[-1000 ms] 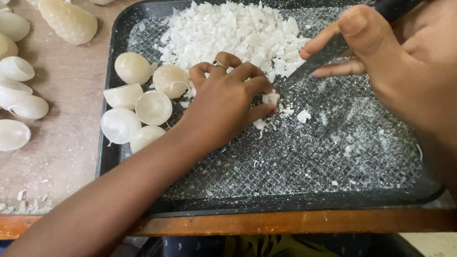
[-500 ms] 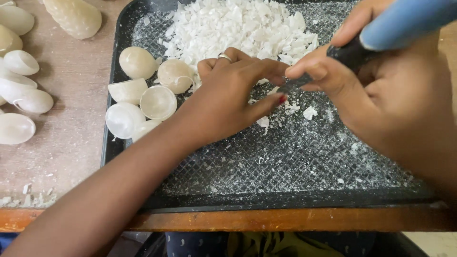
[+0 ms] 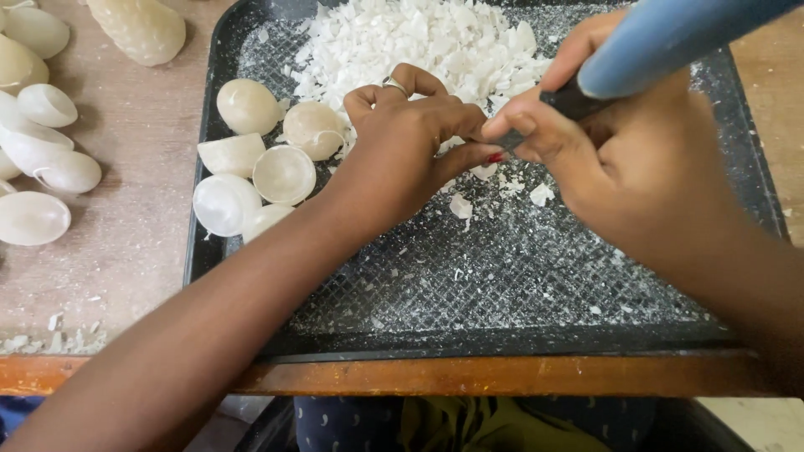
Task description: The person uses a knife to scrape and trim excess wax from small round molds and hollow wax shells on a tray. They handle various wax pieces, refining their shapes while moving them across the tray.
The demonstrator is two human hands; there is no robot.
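A small white piece (image 3: 484,171) sits pinched under the fingertips of the left hand (image 3: 402,146), pressed down on the mesh floor of the black tray (image 3: 469,293), just below the big heap of white chips (image 3: 419,50). The left hand is curled tight over the piece, a ring showing on one finger, its forearm running in from the lower left. The right hand (image 3: 620,159) meets it from the right, closed around a tool with a blue handle (image 3: 670,38) whose dark front end points down at the piece; the tip itself is hidden between the two hands, so how it touches the piece cannot be told. A few loose white flakes (image 3: 541,194) lie on the mesh just beside the hands. At the tray's left side a cluster of pale rounded shells (image 3: 251,159) rests, some hollow side up, some domed. The tray stands on a wooden table (image 3: 117,251), where more pale shells (image 3: 42,159) lie well apart from the hands at the far left, and white crumbs are scattered near the table's front edge.
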